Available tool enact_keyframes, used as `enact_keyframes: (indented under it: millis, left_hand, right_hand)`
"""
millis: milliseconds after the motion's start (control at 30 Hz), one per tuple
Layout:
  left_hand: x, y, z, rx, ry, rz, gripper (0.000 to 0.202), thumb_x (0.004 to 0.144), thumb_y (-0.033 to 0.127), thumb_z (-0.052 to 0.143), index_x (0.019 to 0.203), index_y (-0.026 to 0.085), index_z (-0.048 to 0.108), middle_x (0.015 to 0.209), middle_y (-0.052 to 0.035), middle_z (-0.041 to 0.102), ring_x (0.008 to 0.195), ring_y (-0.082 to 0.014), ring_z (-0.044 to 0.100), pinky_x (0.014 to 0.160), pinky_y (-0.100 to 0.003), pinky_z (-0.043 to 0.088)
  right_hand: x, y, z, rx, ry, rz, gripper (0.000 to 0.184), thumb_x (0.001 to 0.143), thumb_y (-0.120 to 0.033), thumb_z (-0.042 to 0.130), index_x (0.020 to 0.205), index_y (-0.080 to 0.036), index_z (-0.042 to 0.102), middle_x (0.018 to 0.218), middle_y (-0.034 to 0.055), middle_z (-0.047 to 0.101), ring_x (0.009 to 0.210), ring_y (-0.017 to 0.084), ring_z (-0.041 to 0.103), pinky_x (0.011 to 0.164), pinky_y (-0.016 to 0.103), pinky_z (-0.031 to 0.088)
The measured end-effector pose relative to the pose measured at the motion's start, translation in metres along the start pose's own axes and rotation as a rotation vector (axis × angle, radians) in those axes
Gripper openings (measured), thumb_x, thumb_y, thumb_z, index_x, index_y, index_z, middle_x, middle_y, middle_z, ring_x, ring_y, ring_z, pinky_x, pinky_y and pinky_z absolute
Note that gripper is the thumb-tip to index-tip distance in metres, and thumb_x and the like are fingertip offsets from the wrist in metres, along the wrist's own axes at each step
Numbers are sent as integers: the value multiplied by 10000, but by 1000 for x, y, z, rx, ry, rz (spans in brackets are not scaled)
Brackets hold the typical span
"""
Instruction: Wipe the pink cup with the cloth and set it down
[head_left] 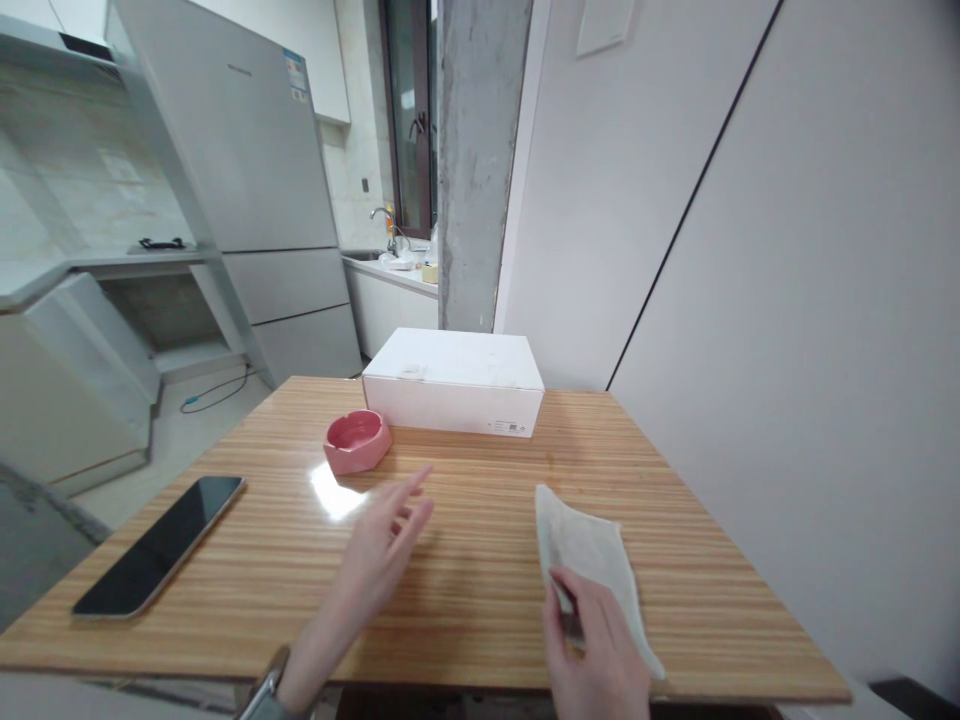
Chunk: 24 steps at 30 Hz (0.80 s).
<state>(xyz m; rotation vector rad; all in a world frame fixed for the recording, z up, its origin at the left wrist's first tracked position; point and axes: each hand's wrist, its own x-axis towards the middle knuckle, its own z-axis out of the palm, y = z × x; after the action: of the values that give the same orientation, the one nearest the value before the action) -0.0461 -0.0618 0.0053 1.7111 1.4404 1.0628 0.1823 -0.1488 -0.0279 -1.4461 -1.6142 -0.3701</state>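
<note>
My left hand (382,545) hovers over the middle of the wooden table (465,600), fingers stretched out and apart, holding nothing; a watch shows on its wrist. It points toward a pink ashtray (357,440) a short way ahead, without touching it. My right hand (596,655) is at the near right edge, fingers closed on the near end of a pale folded cloth (589,550) that lies on the table.
A white cardboard box (456,382) stands at the table's far edge, behind the ashtray. A dark phone (161,545) lies face up at the left. A white wall runs close along the right; a fridge (247,190) and kitchen counters are beyond on the left.
</note>
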Motion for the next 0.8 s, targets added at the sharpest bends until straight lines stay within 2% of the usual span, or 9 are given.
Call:
enact_keyframes:
  millis: [67,100,200,300,433,500,600,700,800]
  left_hand:
    - [-26,9,20,-218,-217,-142,558,898,547,359,1388,283,393,1142,-78,622,748,-166,636,607,-291,524]
    - [-35,9,26,-287,-252,-182,565,897,550,359,1396,287,381,1182,-79,612,769,-167,640,613,-288,526]
    - [-49,0,29,-342,-215,-199,547,845,525,488,1327,266,493,1234,-70,606,953,-206,625,754,-305,522]
    - [-48,-16,8,-320,-203,-216,520,775,474,583,1222,210,599,1156,-82,659,956,-240,632,784,-334,521]
    - [-42,-38,-47,-140,-77,-188,459,754,442,570,1163,248,645,1167,-44,666,1037,-271,613,922,-416,471]
    - [-41,-53,-78,-18,5,-173,429,747,460,560,1122,279,667,1177,-19,664,1135,-283,565,1014,-448,397]
    - [-42,-79,-116,154,50,-188,446,728,489,582,1132,312,653,1221,0,640,1184,-281,537,1047,-441,364]
    - [-44,-104,-140,313,106,-178,461,697,497,600,1123,329,649,1197,2,652,1146,-287,566,1013,-420,407]
    - [-48,-114,-144,499,171,-131,415,703,457,566,1080,315,664,1132,-25,677,1079,-296,600,963,-412,449]
  right_hand:
    - [-3,-33,16,145,-18,7,106,910,-190,490,956,-195,586,788,52,675,707,166,650,681,268,512]
    - [-7,-48,24,196,-31,0,117,908,-169,481,953,-200,585,782,51,677,697,166,653,676,270,520]
    - [-19,-82,41,326,-90,-63,177,910,-145,435,981,-208,584,812,53,696,731,173,677,677,273,544]
    - [-28,-95,44,366,-88,-117,213,884,-151,456,1041,-205,589,900,62,719,806,190,698,722,284,562]
    - [-32,-77,34,294,-18,-113,251,841,-113,518,1043,-231,610,915,46,729,810,198,704,724,299,567]
    - [-31,-56,29,260,-2,-99,245,857,-131,520,1060,-237,607,922,48,727,824,202,700,734,316,567]
    - [-27,-22,21,214,-17,-125,214,880,-163,510,1063,-215,606,941,59,720,859,200,691,765,317,561]
    - [-22,5,14,147,-64,-118,176,892,-203,515,1040,-189,607,943,66,713,861,186,686,770,287,554]
    - [-17,16,8,86,-100,-62,163,918,-255,489,1007,-192,610,937,64,707,853,179,680,775,281,541]
